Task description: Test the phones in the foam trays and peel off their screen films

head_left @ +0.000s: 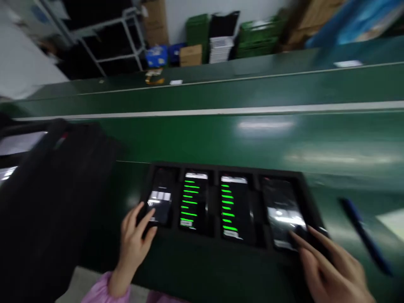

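A black foam tray (217,168) lies on the green bench, with several smartphones set side by side in its slots. My left hand (134,240) is at the tray's left end, fingers spread, a fingertip at the lower part of the leftmost phone (161,189). Two middle phones, one left (202,202) and one right (241,206), show rows of green text on dark screens. At the right end my right hand (334,269) reaches over the tray's edge, fingers stretched out, a fingertip at the lower part of the rightmost phone (280,202), whose screen is dark with reflections.
A blue pen (364,235) lies right of the tray, beside a pale sheet (393,223). Stacked black trays (69,189) stand at left. A white strip (202,112) runs along the bench. Green crates (259,40) and a cardboard box (190,55) are beyond it.
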Action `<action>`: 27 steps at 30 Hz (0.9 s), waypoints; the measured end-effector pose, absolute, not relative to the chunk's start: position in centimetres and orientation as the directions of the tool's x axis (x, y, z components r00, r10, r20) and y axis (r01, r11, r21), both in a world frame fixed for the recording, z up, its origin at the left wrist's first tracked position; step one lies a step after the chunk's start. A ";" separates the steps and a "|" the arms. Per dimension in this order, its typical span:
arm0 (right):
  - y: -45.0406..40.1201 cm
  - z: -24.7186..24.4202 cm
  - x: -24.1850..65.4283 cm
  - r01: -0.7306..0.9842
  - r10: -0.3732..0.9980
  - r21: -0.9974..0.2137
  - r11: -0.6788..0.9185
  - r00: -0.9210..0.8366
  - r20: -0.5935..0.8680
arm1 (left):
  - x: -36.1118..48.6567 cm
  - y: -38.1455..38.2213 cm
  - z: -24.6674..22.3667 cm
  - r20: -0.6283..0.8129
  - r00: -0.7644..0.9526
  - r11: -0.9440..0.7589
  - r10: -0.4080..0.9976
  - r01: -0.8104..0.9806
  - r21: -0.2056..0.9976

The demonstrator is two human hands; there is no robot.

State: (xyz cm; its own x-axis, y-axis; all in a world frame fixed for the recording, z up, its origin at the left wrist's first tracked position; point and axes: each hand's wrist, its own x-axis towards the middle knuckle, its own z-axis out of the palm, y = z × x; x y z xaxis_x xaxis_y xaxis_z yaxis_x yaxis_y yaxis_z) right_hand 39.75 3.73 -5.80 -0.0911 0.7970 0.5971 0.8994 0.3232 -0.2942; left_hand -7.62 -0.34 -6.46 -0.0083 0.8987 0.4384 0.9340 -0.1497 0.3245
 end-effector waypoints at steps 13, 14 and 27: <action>2.5 -6.3 40.1 0.920 0.846 -0.311 0.240 -0.041 0.532 | -8.3 -0.2 -8.0 0.464 -0.001 -0.167 0.886 0.932 0.322; 2.4 -6.3 40.0 0.920 0.847 -0.311 0.238 -0.040 0.529 | -8.3 -0.2 -8.0 0.463 -0.006 -0.164 0.886 0.931 0.327; 4.6 -4.5 40.0 0.946 0.885 -0.264 0.188 -0.046 0.464 | -8.4 0.1 -8.0 0.464 -0.012 -0.170 0.886 0.921 0.350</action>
State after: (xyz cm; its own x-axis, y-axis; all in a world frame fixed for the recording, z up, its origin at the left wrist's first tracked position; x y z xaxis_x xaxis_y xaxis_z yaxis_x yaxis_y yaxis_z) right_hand 40.00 4.63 -4.50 -0.0460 0.8845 0.4643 0.9460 0.1878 -0.2641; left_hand -8.43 0.13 -8.02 -0.0122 0.8860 0.4635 0.9212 -0.1703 0.3498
